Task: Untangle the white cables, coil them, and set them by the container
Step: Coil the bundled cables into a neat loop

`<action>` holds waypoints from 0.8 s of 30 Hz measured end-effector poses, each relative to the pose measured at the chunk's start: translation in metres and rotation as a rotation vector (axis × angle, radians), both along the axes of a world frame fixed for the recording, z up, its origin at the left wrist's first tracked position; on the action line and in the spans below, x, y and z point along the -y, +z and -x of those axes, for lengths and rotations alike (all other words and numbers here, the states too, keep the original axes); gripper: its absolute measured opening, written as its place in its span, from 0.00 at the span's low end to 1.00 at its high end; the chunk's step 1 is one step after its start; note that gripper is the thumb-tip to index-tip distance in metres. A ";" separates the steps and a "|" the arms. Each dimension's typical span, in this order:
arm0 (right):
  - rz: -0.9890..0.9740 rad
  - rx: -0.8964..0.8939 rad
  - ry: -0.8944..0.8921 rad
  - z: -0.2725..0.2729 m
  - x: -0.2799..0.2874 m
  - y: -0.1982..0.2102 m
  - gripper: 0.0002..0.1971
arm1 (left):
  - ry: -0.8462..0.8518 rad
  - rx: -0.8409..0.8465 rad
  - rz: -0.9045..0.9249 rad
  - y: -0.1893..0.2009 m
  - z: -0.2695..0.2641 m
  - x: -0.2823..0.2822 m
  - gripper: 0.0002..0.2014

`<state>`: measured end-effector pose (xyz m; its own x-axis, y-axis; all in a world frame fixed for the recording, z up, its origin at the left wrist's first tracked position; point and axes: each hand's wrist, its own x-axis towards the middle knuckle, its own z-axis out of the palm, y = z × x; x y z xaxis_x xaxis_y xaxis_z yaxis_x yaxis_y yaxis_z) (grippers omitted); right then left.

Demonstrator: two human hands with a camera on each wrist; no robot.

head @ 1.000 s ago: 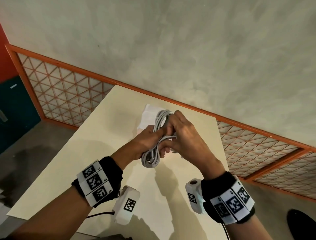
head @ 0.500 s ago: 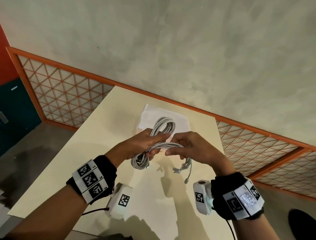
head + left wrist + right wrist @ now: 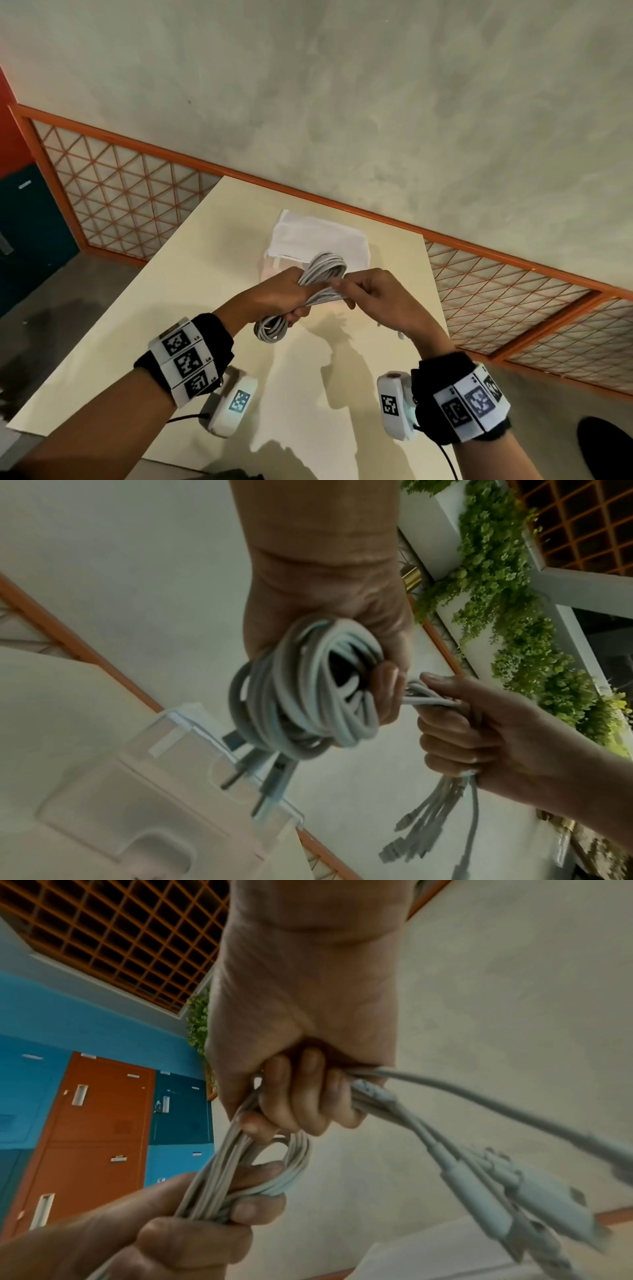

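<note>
A coil of white cables [image 3: 322, 270] is held in the air above the cream table [image 3: 171, 308]. My left hand [image 3: 284, 291] grips the coil round its middle; loops stick out above and below the fist [image 3: 308, 691]. My right hand [image 3: 370, 291] grips the loose cable ends [image 3: 479, 1164] just right of the coil, and their plugs hang below it [image 3: 428, 831]. The clear plastic container [image 3: 318, 240] stands on the table right behind the hands, seen from below in the left wrist view [image 3: 154, 791].
The table butts against a grey wall with an orange lattice rail [image 3: 513, 291]. Floor drops off at the table's left edge [image 3: 51, 308] and right edge. Blue and orange lockers [image 3: 103, 1110] stand to the left.
The right hand has moved back in against the coil, wrapping the loose ends across it. The coil has tilted and risen slightly in the left hand.
</note>
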<state>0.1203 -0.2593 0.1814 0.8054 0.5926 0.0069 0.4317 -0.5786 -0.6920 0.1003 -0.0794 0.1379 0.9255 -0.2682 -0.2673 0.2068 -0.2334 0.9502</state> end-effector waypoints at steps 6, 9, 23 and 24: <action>0.033 -0.184 0.051 -0.001 0.012 0.002 0.18 | -0.028 -0.019 0.116 0.000 0.009 -0.001 0.23; 0.071 -0.268 0.127 -0.007 0.021 0.001 0.14 | -0.071 -0.038 0.089 0.002 0.012 -0.006 0.23; -0.116 0.080 0.027 -0.011 0.039 -0.039 0.09 | 0.056 -0.084 0.103 0.001 0.014 -0.025 0.17; -0.122 0.087 0.027 -0.008 0.032 -0.044 0.10 | 0.059 -0.099 0.114 0.001 0.013 -0.024 0.17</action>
<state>0.1287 -0.2914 0.1374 0.7826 0.6042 0.1496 0.5073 -0.4800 -0.7157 0.0868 -0.0549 0.1392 0.9113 -0.2480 -0.3286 0.3105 -0.1103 0.9442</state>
